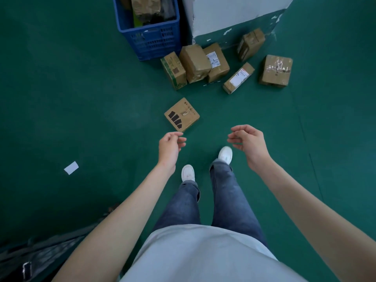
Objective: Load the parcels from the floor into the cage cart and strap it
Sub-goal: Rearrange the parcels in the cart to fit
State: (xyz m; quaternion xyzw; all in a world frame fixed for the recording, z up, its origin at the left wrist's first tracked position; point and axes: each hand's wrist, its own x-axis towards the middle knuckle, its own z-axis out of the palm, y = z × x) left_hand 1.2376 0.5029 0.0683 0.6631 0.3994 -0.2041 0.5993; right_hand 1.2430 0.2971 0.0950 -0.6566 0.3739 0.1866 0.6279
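While parcels lie scattered at frame top centre, left hand [169, 146] and right hand [249, 142] hover empty, fingers loosely curled; pickup step, nearest parcel [181, 115] likely next, needing stoop.

Single head-worn wide-angle view, looking steeply down and forward from standing height; own torso near, green floor [81, 98] below, parcels [195, 64] far, edges bowed.
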